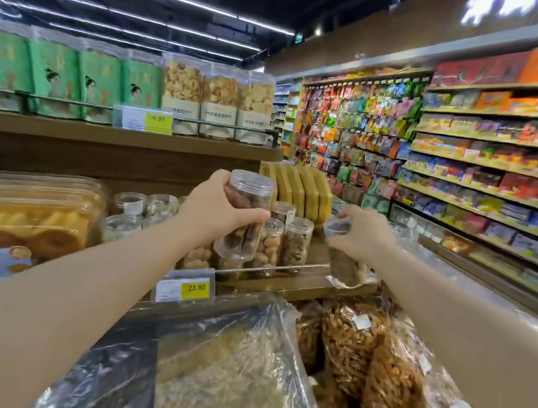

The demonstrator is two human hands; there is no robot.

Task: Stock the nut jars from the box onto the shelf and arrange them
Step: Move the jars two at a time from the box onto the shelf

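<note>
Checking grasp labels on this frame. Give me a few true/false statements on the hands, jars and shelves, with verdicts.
1. The left hand grips a clear plastic jar of dark nuts. True.
2. The right hand holds nothing. False: it grips a second clear jar with dark contents, which is blurred.
3. The yellow price tag at the front of the lower wooden shelf reads 23.80. True.
4. The green printed pouches stand on the lower shelf. False: they stand on the upper wooden shelf, left of the tall clear jars of pale snacks.
</note>
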